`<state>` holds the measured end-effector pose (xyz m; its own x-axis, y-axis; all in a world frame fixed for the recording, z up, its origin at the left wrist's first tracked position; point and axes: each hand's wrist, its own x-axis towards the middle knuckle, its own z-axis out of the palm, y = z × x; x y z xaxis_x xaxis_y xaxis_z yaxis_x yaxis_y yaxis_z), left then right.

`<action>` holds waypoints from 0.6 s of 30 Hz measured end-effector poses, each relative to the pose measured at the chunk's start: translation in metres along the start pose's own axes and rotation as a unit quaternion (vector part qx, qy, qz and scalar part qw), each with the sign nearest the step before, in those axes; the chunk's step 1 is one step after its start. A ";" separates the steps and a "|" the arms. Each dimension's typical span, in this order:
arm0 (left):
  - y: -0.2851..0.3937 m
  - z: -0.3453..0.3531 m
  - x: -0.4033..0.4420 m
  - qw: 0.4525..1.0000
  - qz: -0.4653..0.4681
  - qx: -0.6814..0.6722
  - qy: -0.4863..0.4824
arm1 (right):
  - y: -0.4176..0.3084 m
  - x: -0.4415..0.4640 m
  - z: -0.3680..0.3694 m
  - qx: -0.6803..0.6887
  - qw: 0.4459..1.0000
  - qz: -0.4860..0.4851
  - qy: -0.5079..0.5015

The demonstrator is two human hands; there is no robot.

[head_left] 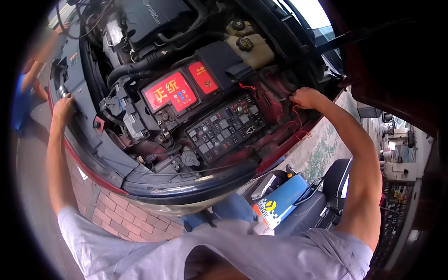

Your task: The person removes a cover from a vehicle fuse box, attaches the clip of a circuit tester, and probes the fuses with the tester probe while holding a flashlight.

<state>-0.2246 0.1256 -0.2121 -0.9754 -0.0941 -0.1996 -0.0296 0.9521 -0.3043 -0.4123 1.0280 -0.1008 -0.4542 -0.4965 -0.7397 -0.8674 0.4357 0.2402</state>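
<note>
My left hand [64, 108] is at the front edge of the open engine bay, its fingers curled by the dark front trim panel [86, 100]. A short silver metal piece [63, 90] shows just past the fingertips; its kind is unclear. At the fender side, my right hand [308, 98] is closed, with thin red wire [298, 120] trailing from the fingers. Loose loops of it hang over the red fender edge. Between my hands lie a battery [170, 91] with a red label and an uncovered fuse box [226, 127] full of fuses and relays.
A coolant tank [254, 50] with a black cap and a black engine cover [154, 18] sit farther back. Below the bumper stand a blue case [284, 198] and a black scooter seat [303, 214]. Another person's arm [35, 74] is at the far left.
</note>
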 end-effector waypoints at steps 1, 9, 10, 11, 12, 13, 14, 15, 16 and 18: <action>-0.014 0.019 0.008 0.999 0.022 0.009 0.027 | -0.003 0.000 -0.004 -0.010 1.000 0.012 -0.022; -0.036 0.016 0.033 0.991 0.067 0.112 0.024 | -0.001 0.000 0.033 -0.159 0.973 -0.053 0.161; -0.036 0.019 0.033 0.989 0.074 0.112 0.066 | -0.003 -0.001 0.037 -0.156 0.972 -0.053 0.169; -0.036 0.023 0.034 0.985 0.085 0.113 0.103 | -0.004 -0.002 0.040 -0.152 0.971 -0.054 0.177; -0.032 0.019 0.032 0.979 0.095 0.114 0.139 | -0.001 -0.001 0.041 -0.153 0.969 -0.054 0.186; -0.029 0.017 0.030 0.973 0.108 0.117 0.169 | 0.004 -0.001 0.041 -0.155 0.966 -0.052 0.199; -0.027 0.016 0.025 0.966 0.124 0.120 0.194 | 0.003 0.000 0.044 -0.153 0.964 -0.054 0.210; -0.021 0.009 0.020 0.962 0.127 0.120 0.211 | 0.000 -0.001 0.048 -0.150 0.962 -0.057 0.220; -0.013 -0.003 0.017 0.958 0.125 0.119 0.229 | -0.004 -0.004 0.040 -0.135 0.976 -0.032 0.168; 0.003 -0.026 0.003 0.946 0.106 0.107 0.286 | -0.003 -0.004 0.039 -0.123 0.975 -0.052 0.178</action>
<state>-0.2336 0.1357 -0.1900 -0.9148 0.3237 0.2416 0.1653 0.8457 -0.5075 -0.3999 1.0579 -0.1231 -0.3647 -0.7772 -0.5128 -0.9151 0.1973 0.3518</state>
